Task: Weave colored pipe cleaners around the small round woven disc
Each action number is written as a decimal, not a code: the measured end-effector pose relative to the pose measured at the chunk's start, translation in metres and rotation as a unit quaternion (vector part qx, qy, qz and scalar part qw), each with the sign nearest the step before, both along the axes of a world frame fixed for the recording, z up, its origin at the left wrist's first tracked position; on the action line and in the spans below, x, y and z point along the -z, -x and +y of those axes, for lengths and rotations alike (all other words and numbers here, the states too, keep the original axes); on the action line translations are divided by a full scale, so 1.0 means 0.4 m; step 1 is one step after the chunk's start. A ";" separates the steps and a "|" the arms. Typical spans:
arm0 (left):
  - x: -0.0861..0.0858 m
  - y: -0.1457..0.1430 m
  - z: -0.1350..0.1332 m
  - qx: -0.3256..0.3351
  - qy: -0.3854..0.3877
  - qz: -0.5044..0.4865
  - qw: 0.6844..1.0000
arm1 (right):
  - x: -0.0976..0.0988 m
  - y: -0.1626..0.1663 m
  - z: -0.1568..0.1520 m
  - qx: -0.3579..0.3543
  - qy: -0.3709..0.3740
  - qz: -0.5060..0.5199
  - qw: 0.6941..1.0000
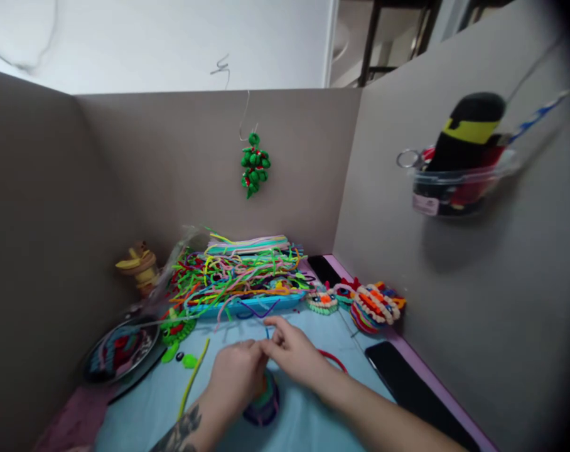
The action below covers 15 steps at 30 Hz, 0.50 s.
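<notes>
Far left: yellow figurine (pixel 138 265) against the cardboard wall, dark round tray (pixel 120 355) below it with coloured bits inside. Next, tangled heap of pipe cleaners (pixel 240 273) on a blue tray, loose yellow-green pipe cleaner (pixel 193 376) lying on the pale blue mat (pixel 322 427). Centre, near edge: left hand (pixel 235 376) curled over a striped woven piece (pixel 265 405), gripping it from above; piece sits directly beneath the palm, partly hidden. Right hand (pixel 292 351) touching the left, fingertips pinched on a thin blue strand. Above, green beaded ornament (pixel 254 164) hanging on a hook. Further right: woven faces (pixel 372 306), black phone (pixel 407 383), clear wall cup (pixel 459 182). No legible writing anywhere; cup's label blurred.
</notes>
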<state>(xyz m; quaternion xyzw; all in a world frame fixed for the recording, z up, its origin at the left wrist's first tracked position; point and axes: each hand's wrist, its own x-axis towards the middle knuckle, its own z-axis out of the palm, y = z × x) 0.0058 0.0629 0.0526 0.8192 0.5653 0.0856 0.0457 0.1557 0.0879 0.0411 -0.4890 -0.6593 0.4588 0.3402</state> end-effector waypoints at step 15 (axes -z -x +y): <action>0.099 0.151 -0.020 0.008 -0.373 -0.005 0.928 | -0.271 0.068 0.324 -0.456 -0.194 -0.138 0.858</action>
